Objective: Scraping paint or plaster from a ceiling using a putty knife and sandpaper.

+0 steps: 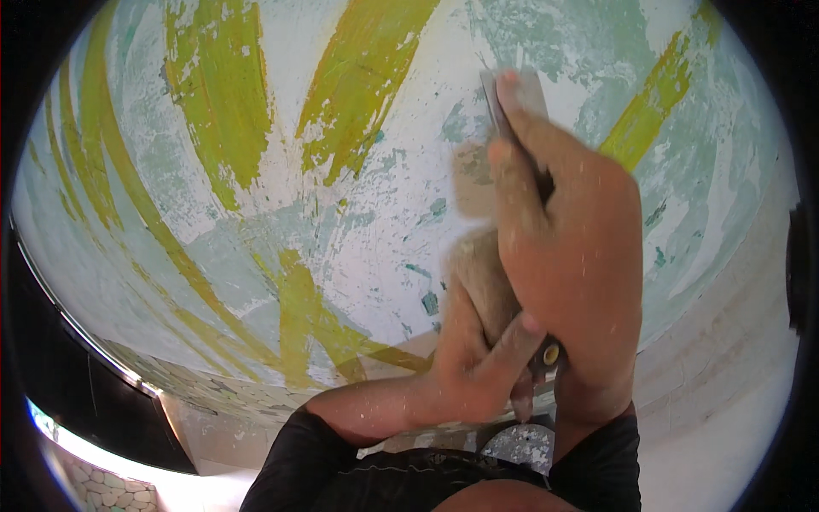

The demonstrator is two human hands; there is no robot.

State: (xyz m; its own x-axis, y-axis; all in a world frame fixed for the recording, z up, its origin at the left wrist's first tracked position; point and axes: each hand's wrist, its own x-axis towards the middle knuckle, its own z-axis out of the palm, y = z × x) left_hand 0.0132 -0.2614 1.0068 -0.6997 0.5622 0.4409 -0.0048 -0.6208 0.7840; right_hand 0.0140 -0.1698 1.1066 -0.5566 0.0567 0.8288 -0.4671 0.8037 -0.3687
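Observation:
My right hand [580,230] is closed on a putty knife [531,92], a flat grey metal blade lying close to the wall. One fingertip presses along the blade's edge; the handle is mostly hidden in my grip. Below and to its left, my left hand [469,367] is closed around a second putty knife [485,269]. Its blade looks broad and dusty, blurred by motion, and its dark handle ends in a yellow-ringed hole beside my right wrist. Before both hands spreads the wall [375,247], patched in white and pale green with broad yellow-green strokes.
A round pale, speckled object [522,448] shows below my hands, partly hidden by my body. Stone-patterned surfacing [222,392] runs along the wall's foot. A dark panel with a bright edge [94,384] stands at lower left, and a plain pale surface [699,384] lies at right.

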